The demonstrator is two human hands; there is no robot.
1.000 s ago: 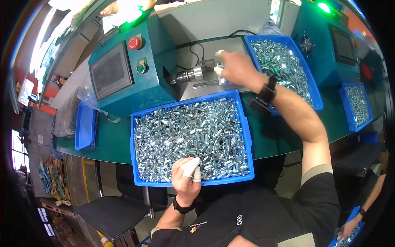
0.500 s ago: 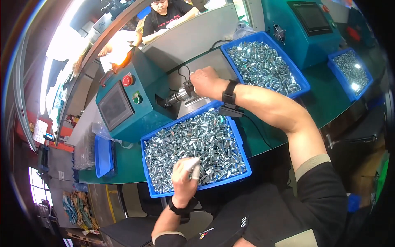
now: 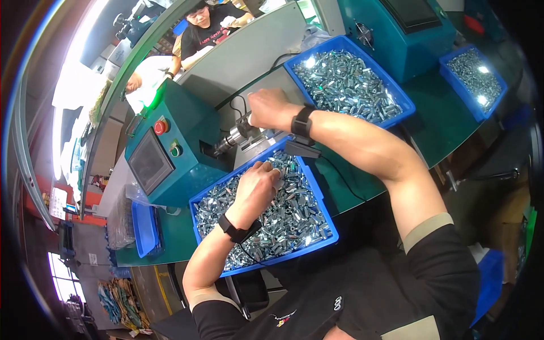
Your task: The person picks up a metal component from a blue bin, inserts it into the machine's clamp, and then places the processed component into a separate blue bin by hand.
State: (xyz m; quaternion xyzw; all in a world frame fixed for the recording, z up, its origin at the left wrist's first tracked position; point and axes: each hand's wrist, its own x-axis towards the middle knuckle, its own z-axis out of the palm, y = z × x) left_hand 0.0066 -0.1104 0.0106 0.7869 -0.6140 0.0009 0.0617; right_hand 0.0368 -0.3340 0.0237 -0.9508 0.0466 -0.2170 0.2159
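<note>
My left hand point(image 3: 258, 184) hangs over the near blue bin point(image 3: 192, 218), which is heaped with short shiny metal sleeves point(image 3: 283, 224). Its fingers curl downward toward the pile; a white covering shows on a fingertip, and what they pinch, if anything, is hidden. Farther off, my right hand point(image 3: 268, 109) is closed in a fist against the end of a silver spindle fixture point(image 3: 229, 139). That fixture juts from a green machine point(image 3: 195, 178). Whatever the right fingers grip lies out of sight behind them. Both wrists wear black straps.
A second blue bin point(image 3: 403, 113) of metal parts stands behind my right forearm, a smaller one point(image 3: 479, 116) at far right. Another green machine point(image 3: 419, 51) is at the back. A grey partition point(image 3: 249, 54) separates a person point(image 3: 207, 28) across. An empty-looking blue tray point(image 3: 145, 226) sits left.
My left hand has moved from the bin's near side up and forward toward its far edge, turning palm down. My right hand stays at the fixture. The whole view has shifted slightly.
</note>
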